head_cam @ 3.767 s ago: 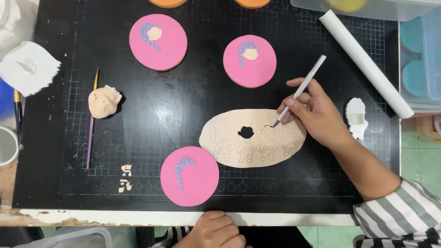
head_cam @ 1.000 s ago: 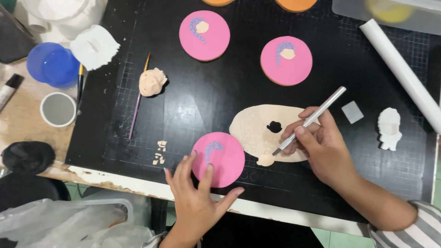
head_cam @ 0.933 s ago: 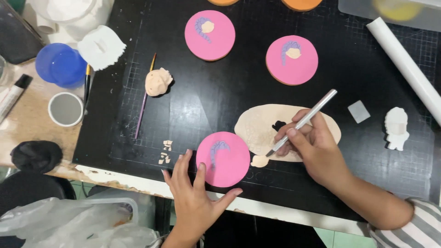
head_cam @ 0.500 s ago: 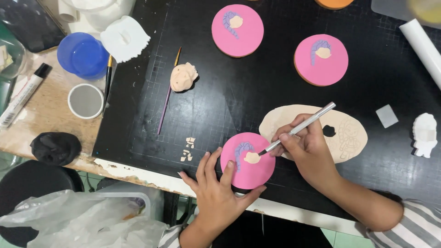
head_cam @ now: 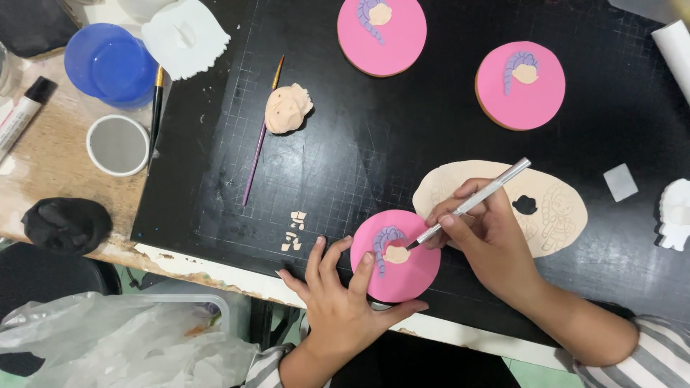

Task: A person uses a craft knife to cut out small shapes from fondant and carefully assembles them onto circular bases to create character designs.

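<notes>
In the head view, your left hand (head_cam: pixel 338 302) rests on the near edge of the black cutting mat (head_cam: pixel 323 165), its fingers (head_cam: pixel 361 269) spread wide and lying against the left side of the near pink disc (head_cam: pixel 395 255), thumb under its near rim, steadying it without closing round it. Your right hand (head_cam: pixel 489 237) holds a slim silver tool (head_cam: pixel 471 205) in a pen grip, fingers pinched narrow on its shaft, the tip touching the small peach piece (head_cam: pixel 397 253) set on that disc beside a purple braid shape. Just right of the disc, partly under your right hand, lies a rolled-out peach sheet (head_cam: pixel 560 215) with a cut-out hole. 2 more pink discs (head_cam: pixel 381 32) sit at the far side of the mat, each with the same purple and peach decoration. A lump of peach paste (head_cam: pixel 287 108) and a thin purple brush (head_cam: pixel 260 136) lie far left on the mat. Off the mat on the wooden table (head_cam: pixel 50 165) stand a blue lid (head_cam: pixel 108 65) and a white cup (head_cam: pixel 117 145).
</notes>
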